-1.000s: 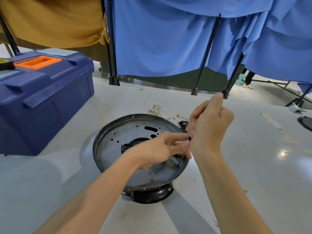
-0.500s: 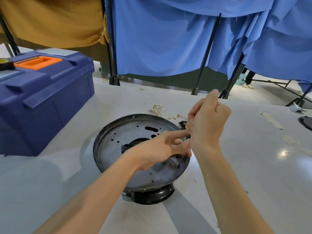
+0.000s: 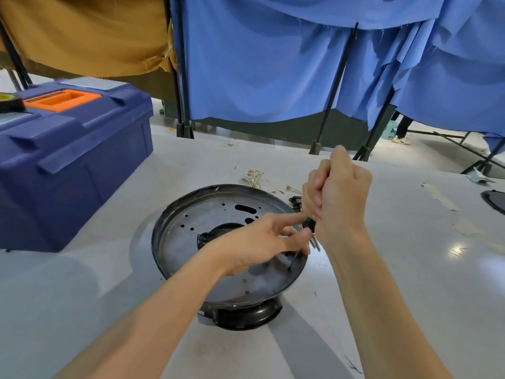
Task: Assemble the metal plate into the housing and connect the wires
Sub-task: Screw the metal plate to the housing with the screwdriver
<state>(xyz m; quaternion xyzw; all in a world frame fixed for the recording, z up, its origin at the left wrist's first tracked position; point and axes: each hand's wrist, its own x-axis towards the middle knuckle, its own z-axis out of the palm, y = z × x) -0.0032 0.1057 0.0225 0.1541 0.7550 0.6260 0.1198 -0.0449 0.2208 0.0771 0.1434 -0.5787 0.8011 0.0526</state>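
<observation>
**Metal plate seated in housing, both hands on one screwdriver**

Head view.

Writing: small pale label low on the housing wall, print too small to read, possibly only glare.

Task items:
- Metal plate: round, grey, perforated, with a dark central opening. Lying in the top of the housing, a black bowl-shaped shell standing on the table near centre.
- Wires: thin, with gold terminals, loose on the table just behind the plate and apart from it.
- Small black connector beside the plate's far right rim.

Hands:
- Right hand: closed in a fist round the screwdriver handle, above the plate's right edge.
- Left hand: over the plate, thumb and fingers pinching the shaft, index finger stretched toward the handle's collar.
- Shaft tip down on the plate near its right rim.

Surface and room:
- Pale grey glossy tabletop with light reflections and tape strips at right.
- Blue toolbox with orange insert at left, well apart from the housing.
- Blue curtains and mustard curtain on black stands behind the table.
- Shoe visible under the curtain hem.

Edges and open room:
- Bare tabletop between toolbox and housing, and to the right of the forearms.
- Dark rounded object cut off at the right frame edge.
</observation>
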